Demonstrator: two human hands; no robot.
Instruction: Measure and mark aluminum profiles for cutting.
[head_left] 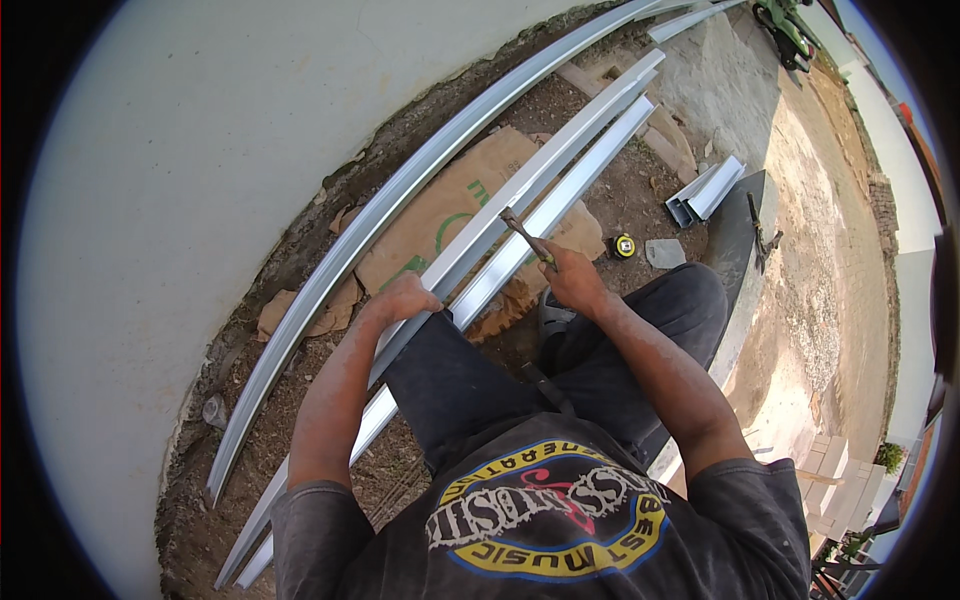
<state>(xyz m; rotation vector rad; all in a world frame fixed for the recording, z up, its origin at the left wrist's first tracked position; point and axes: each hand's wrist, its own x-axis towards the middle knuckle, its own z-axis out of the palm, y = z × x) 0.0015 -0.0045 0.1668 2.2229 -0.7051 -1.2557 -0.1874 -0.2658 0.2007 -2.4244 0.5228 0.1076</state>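
My left hand (405,298) grips a long silver metal channel (600,113) resting across my left thigh. My right hand (570,275) holds a hammer-like tool (525,232), its head at the channel's edge; whether it touches is unclear. A second channel (535,225) lies alongside, just right of the first. A flattened brown paper sheet (432,208) with green print lies on the dirt beneath them. A black and yellow tape measure (622,246) sits right of my right hand, beside a small pale plate (664,253).
A long channel (330,271) runs along the white wall (150,200) at left. Short channel offcuts (700,195) rest by a concrete ledge (755,200), with dark tools (762,235) on it. A paved yard (830,300) stretches right. A green object (785,30) stands at top right.
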